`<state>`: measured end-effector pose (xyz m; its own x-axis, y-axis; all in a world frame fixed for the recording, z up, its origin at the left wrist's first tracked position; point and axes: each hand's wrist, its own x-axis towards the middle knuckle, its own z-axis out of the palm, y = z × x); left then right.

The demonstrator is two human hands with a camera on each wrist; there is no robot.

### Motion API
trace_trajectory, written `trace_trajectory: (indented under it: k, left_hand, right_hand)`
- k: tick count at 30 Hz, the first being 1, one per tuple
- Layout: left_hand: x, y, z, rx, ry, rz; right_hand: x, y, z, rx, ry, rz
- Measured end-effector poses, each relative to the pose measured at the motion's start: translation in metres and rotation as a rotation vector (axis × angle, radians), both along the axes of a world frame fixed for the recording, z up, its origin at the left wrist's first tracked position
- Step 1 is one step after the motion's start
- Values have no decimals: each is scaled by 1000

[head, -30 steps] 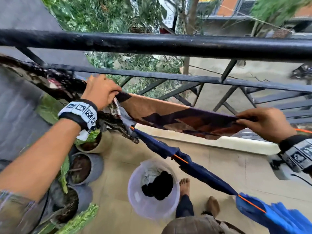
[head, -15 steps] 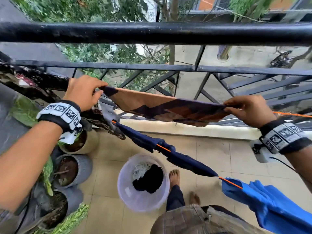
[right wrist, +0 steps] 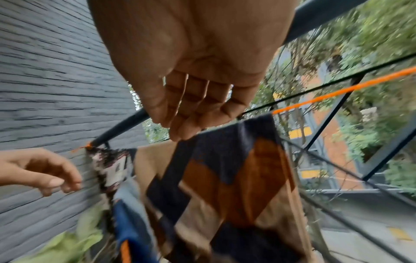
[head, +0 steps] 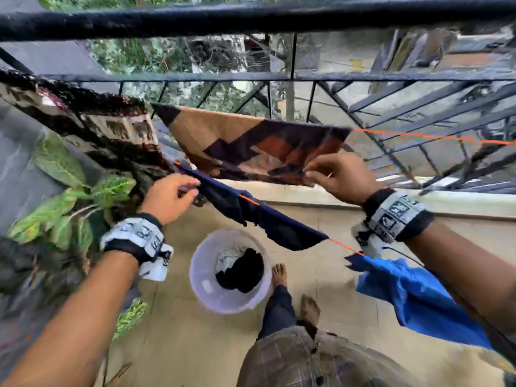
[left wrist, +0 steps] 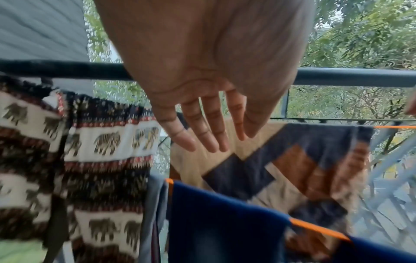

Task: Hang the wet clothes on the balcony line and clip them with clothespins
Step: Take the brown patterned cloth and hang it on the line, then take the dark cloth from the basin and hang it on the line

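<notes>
Balcony railing behind, tiled floor below with a bucket of clothes. Patchwork cloth draped over the far orange line. Left hand loose-fingered, holding nothing, by the navy garment. Right hand at the cloth's lower edge, fingers slack, apparently not gripping; blurred.

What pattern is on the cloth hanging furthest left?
Rows of elephants on cream and dark bands, clearest in the left wrist view: elephant-print cloth.

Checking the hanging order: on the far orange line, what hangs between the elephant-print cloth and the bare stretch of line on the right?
Only the tan patchwork cloth, per the left wrist view.
</notes>
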<state>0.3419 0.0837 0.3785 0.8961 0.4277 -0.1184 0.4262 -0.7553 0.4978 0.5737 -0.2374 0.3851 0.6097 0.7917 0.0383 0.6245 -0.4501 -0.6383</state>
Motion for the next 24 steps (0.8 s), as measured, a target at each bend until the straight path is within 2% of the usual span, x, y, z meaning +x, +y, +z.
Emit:
trace_trajectory:
  k: [6, 11, 14, 18, 24]
  left_hand:
    - [-103, -83, -93, -370, 241, 93]
    - [-183, -123, -141, -464, 300, 174]
    - [-223, -124, -164, -495, 333, 229]
    - [-268, -108, -194, -558, 336, 275]
    - [-302, -69, -259, -567, 297, 244]
  right_hand:
    - [-114, 0, -55, -203, 191, 265]
    - [-187, 0, -111, -402, 454, 341]
    - [-216, 11, -137, -536, 595, 314]
    - [-248, 41, -169, -584, 713, 200]
    - [-283, 97, -234, -638, 751, 75]
